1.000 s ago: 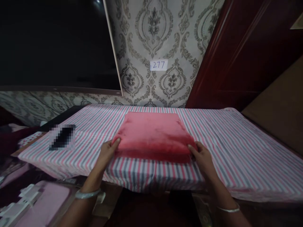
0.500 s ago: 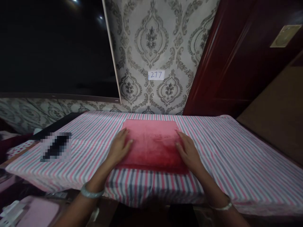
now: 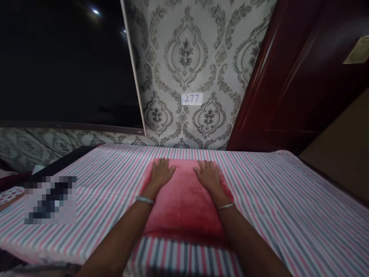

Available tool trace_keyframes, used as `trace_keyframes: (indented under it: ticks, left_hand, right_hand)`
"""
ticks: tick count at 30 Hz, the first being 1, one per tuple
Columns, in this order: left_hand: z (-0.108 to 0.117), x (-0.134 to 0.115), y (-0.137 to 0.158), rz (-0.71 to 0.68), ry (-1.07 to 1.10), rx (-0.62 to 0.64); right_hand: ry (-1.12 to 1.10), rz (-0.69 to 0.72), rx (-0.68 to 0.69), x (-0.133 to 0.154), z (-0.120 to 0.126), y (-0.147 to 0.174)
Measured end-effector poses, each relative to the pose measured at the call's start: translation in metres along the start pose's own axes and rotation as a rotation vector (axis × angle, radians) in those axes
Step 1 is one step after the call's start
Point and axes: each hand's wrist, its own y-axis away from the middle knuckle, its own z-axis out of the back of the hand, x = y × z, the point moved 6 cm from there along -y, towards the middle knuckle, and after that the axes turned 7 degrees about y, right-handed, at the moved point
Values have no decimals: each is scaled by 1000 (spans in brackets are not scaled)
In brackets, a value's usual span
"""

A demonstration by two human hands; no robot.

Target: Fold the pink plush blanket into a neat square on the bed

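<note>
A pink-red plush cloth (image 3: 184,204), folded or laid out as a flat rectangle, lies on the striped tablecloth (image 3: 268,184). My left hand (image 3: 162,172) rests palm down on its far left part, fingers spread toward the back edge. On the far right part lies my right hand (image 3: 208,174), also flat with fingers apart. A bracelet circles each wrist. The near part of the cloth looks darker red, and the forearms cover some of its sides. Whether it is a towel or a blanket I cannot tell.
A large dark television screen (image 3: 63,65) stands at the left. A paper marked 277 (image 3: 191,99) is on the patterned wall (image 3: 184,50). Dark red wood panelling (image 3: 288,84) rises at the right. A pixelated dark object (image 3: 51,200) lies on the left of the table.
Both hands have moved from the cloth's side edges inward and away from me, and now lie flat near its far edge. The camera view has shifted closer.
</note>
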Motion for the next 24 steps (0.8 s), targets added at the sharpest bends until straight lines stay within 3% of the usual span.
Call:
trace_keyframes:
  ticks: [7, 15, 24]
  left_hand:
    - [-10, 10, -6, -6, -21, -21]
    - [-2, 32, -8, 155, 4, -42]
    - [19, 20, -5, 210, 17, -39]
  right_hand:
    - [-2, 14, -24, -9, -19, -7]
    - [1, 4, -15, -10, -22, -7]
    - [9, 15, -35, -4, -8, 0]
